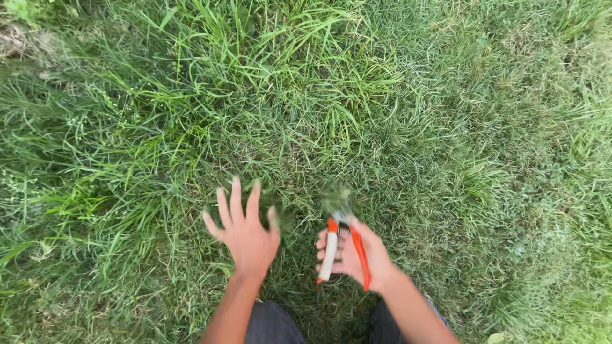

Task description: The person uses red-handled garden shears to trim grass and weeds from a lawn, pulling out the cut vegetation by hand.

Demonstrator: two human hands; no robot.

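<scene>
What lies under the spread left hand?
Under the left hand, short green lawn grass; the patch beneath the palm is covered. The right hand holds orange-and-white pruning shears.

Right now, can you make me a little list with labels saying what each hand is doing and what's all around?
place: grass, seen from above
left hand: open, fingers spread, over the grass, holding nothing
right hand: wrapped around shears
shears: one orange handle, one white handle, blades pointing away into the grass; blade tips blurred
tall grass: longer, brighter clump further out, past the hands
legs: dark trousers at the bottom edge, below the arms
</scene>
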